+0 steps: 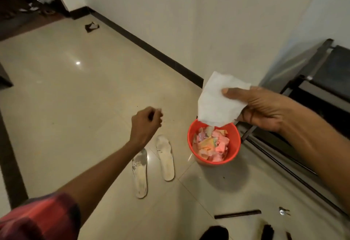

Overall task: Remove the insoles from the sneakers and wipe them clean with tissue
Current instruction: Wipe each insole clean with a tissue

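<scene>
Two white, dirt-marked insoles lie side by side on the tiled floor, the left insole (140, 174) nearer me and the right insole (165, 157) beside it. My right hand (261, 108) pinches a white tissue (217, 100) that hangs directly above an orange bin (234, 141). My left hand (146, 121) hovers above the insoles with its fingers curled loosely and nothing in it. No sneakers are in view.
The orange bin holds crumpled pink and yellow paper. A dark metal rack (312, 95) stands along the right wall. A dark stick (237, 214) and keys (283, 211) lie on the floor near me. A small dark object (91, 26) lies far off by the skirting.
</scene>
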